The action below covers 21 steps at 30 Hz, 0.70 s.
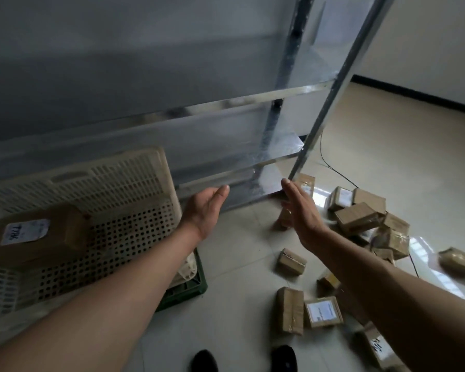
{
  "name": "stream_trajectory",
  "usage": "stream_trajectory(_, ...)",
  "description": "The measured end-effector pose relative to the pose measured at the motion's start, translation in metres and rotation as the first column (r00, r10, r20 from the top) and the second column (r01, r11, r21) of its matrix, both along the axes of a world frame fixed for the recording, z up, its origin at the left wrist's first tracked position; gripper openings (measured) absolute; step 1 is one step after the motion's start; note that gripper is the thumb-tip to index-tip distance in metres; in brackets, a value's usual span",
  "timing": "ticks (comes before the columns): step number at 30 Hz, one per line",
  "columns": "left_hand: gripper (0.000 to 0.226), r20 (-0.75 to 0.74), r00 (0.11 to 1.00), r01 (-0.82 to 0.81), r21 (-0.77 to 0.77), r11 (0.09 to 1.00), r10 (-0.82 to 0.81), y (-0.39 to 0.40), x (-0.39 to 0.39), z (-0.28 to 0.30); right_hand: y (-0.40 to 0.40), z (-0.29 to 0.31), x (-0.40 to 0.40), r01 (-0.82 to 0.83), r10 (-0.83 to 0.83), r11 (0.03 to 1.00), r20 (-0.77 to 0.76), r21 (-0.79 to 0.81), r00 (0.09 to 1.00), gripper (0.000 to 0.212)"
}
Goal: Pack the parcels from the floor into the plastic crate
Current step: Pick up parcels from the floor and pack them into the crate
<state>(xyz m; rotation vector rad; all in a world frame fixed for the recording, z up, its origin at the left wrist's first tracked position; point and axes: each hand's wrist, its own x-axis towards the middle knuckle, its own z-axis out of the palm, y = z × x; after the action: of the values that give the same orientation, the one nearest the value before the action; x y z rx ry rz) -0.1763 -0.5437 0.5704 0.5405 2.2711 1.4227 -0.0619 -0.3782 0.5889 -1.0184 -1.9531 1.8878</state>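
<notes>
The cream perforated plastic crate (134, 200) stands at the left, tilted, with one brown parcel (40, 234) bearing a white label lying inside it. My left hand (204, 208) hovers open, palm up, just right of the crate's rim. Further right, my right hand (301, 213) is stretched out flat with nothing in it, above the floor. Several brown taped parcels (356, 218) lie in a heap on the floor at the right. More parcels sit nearer me, one small (291, 261), one with a white label (323, 312).
A green crate (191, 288) sits under the cream one. Metal shelving (226, 106) wrapped in clear film fills the back, its post (314, 135) reaching the floor by the heap. A black cable (330, 165) runs across the tiles. My shoes (283, 358) show at the bottom.
</notes>
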Motion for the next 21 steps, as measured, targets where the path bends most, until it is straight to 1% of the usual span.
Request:
stream_trajectory(2, 0.062, 0.009, 0.999, 0.044, 0.001, 0.999, -0.044, 0.020, 0.014, 0.000, 0.017, -0.002, 0.019, 0.033, -0.033, 0.999, -0.005, 0.014, 0.999, 0.056)
stream_trajectory(4, 0.053, -0.014, 0.998, 0.065, -0.039, 0.997, -0.066, 0.041, 0.028, -0.003, 0.036, -0.005, 0.037, 0.068, -0.068, 0.998, -0.012, -0.012, 0.998, 0.057)
stream_trajectory(5, 0.052, -0.021, 0.998, 0.065, -0.061, 0.996, -0.067, 0.051, 0.036, -0.003, 0.047, -0.007, 0.046, 0.071, -0.071, 0.997, -0.012, -0.022, 0.997, 0.051)
stream_trajectory(7, 0.061, -0.004, 0.998, 0.058, -0.042, 0.997, -0.059, 0.073, 0.052, -0.002, 0.069, -0.010, 0.064, 0.066, -0.066, 0.998, -0.001, -0.022, 0.998, 0.023)
stream_trajectory(8, 0.064, 0.006, 0.998, 0.055, -0.033, 0.998, -0.054, 0.084, 0.061, -0.002, 0.081, -0.010, 0.073, 0.067, -0.067, 0.997, -0.001, -0.027, 0.998, 0.015)
stream_trajectory(10, 0.056, -0.001, 0.998, 0.070, -0.048, 0.996, -0.070, 0.107, 0.077, 0.002, 0.103, -0.009, 0.091, 0.072, -0.072, 0.997, 0.005, -0.027, 0.997, 0.011)
stream_trajectory(13, 0.048, 0.017, 0.999, 0.051, -0.043, 0.998, -0.051, 0.143, 0.101, 0.006, 0.139, -0.007, 0.118, 0.053, -0.052, 0.998, 0.014, -0.017, 0.999, 0.013)
stream_trajectory(15, 0.049, 0.014, 0.999, 0.035, -0.036, 0.999, -0.034, 0.165, 0.118, 0.011, 0.162, -0.007, 0.134, 0.035, -0.035, 0.999, 0.014, 0.000, 0.999, 0.013)
stream_trajectory(16, 0.050, 0.009, 1.000, 0.029, -0.041, 0.999, -0.029, 0.176, 0.125, 0.011, 0.172, -0.008, 0.142, 0.033, -0.033, 0.999, 0.017, 0.010, 0.999, 0.022)
stream_trajectory(17, 0.051, 0.016, 0.999, 0.030, -0.043, 0.999, -0.029, 0.186, 0.132, 0.010, 0.182, -0.008, 0.148, 0.036, -0.037, 0.999, 0.032, 0.022, 0.999, 0.036)
stream_trajectory(18, 0.052, 0.028, 0.999, 0.028, -0.031, 0.999, -0.027, 0.194, 0.138, 0.007, 0.190, -0.009, 0.153, 0.039, -0.040, 0.999, 0.056, 0.029, 0.998, 0.045)
stream_trajectory(19, 0.052, 0.045, 0.999, 0.023, -0.014, 1.000, -0.023, 0.201, 0.142, 0.002, 0.197, -0.011, 0.158, 0.047, -0.049, 0.998, 0.075, 0.030, 0.996, 0.048)
stream_trajectory(21, 0.052, 0.072, 0.997, 0.012, -0.015, 1.000, -0.011, 0.211, 0.149, -0.005, 0.209, -0.017, 0.166, 0.060, -0.061, 0.998, 0.087, 0.017, 0.994, 0.040)
